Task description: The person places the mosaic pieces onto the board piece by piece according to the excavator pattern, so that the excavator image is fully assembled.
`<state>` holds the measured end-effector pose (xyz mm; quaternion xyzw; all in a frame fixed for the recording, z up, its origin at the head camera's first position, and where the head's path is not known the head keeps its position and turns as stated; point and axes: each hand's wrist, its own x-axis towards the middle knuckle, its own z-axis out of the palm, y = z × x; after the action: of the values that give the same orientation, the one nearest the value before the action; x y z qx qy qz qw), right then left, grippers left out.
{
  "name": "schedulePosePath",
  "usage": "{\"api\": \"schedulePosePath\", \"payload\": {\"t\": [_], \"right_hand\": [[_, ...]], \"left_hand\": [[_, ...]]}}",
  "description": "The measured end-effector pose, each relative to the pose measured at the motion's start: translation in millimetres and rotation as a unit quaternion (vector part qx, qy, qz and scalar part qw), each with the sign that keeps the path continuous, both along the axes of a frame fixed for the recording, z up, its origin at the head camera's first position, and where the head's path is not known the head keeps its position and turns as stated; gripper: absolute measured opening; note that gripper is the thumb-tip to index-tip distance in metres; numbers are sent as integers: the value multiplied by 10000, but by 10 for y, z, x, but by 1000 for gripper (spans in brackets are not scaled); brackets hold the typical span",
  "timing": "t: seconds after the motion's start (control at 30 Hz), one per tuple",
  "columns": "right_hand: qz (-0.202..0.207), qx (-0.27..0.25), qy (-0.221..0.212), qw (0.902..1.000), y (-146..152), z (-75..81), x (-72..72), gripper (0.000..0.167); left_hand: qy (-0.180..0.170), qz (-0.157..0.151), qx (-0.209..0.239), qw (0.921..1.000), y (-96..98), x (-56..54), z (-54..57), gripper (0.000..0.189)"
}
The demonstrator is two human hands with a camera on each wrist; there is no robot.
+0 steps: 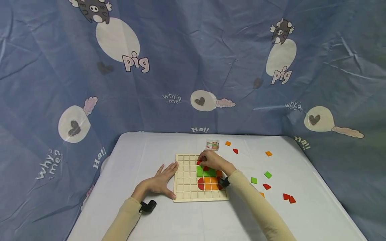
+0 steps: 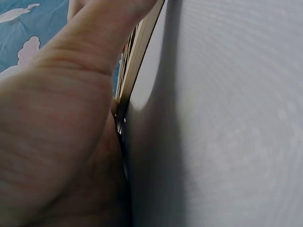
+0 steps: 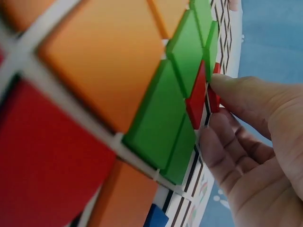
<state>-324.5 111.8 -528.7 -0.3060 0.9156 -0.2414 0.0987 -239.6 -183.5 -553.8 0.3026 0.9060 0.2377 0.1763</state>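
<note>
A pale wooden grid board (image 1: 185,180) lies on the white table. My left hand (image 1: 159,182) is spread along its left edge, with fingertips and thumb at the rim. Over the upper part of the board, my right hand (image 1: 213,160) pinches a red tile (image 3: 215,100) between thumb and fingers, close against the grid. Right beside it, another red tile (image 3: 197,97) sits in a cell above the green tiles (image 3: 158,113). Lower on the board, orange tiles (image 1: 210,183) stand in a block with a red rounded piece (image 1: 200,183) at their left side.
A small printed pattern card (image 1: 212,145) lies behind the board. Loose tiles are scattered to the right, among them a green square (image 1: 268,174), an orange square (image 1: 268,153) and a red quarter-round (image 1: 266,186). A blue printed cloth (image 1: 169,67) hangs behind the table.
</note>
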Motion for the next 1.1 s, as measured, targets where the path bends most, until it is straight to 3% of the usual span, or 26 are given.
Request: {"api": "schedulePosePath", "payload": {"t": [0.27, 0.5, 0.8, 1.0, 1.1], "right_hand": [[-53, -31, -253, 9997, -22, 15, -11, 9], [10, 24, -63, 10000, -18, 15, 2, 12], [-19, -13, -133, 9999, -11, -18, -2, 13], [-144, -482, -401, 9979, 105, 57, -53, 13], [-362, -767, -147, 9963, 231, 141, -130, 10]], "left_hand": [[14, -19, -32, 10000, -5, -10, -13, 134], [10, -5, -23, 10000, -15, -18, -1, 134], [-29, 38, 5, 10000, -11, -4, 9, 135], [1, 10, 29, 10000, -7, -7, -7, 135], [-5, 0, 27, 10000, -16, -7, -10, 135]]}}
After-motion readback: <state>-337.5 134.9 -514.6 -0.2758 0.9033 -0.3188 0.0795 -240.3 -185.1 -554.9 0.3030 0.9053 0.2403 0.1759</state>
